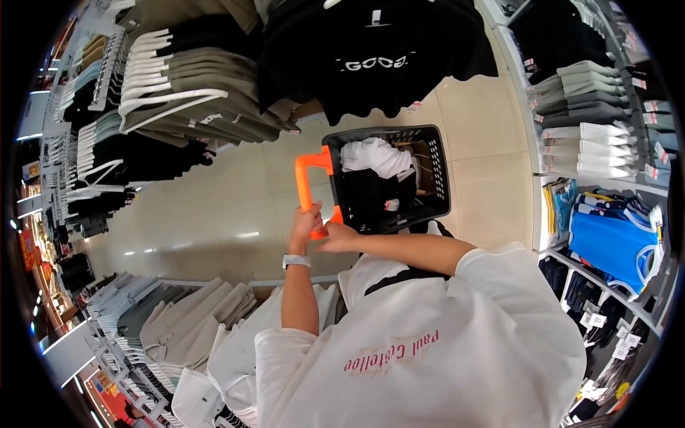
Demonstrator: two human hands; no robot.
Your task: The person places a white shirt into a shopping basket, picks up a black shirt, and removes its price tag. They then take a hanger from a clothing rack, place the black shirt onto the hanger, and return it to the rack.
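A black plastic basket (pixel 444 171) with perforated walls stands in the aisle in front of me. It holds a crumpled white garment (pixel 378 157), dark cloth (pixel 371 191) with a small tag, and brown items at its right side. Its orange handle (pixel 303 182) sticks out to the left. My left hand (pixel 307 222), with a pale band on the wrist, is closed round the handle's lower corner. Just beside it, my right hand (pixel 338 237) pinches the handle's lower arm close to the basket; part of its grip is hidden.
Hanging olive shirts (pixel 207 93) and a black printed shirt (pixel 371 64) border the aisle ahead. Light shirts (pixel 200 321) hang at the lower left. On the right, shelves (pixel 614 180) hold folded clothes and a blue garment (pixel 610 239). Beneath lies the tiled floor (pixel 214 192).
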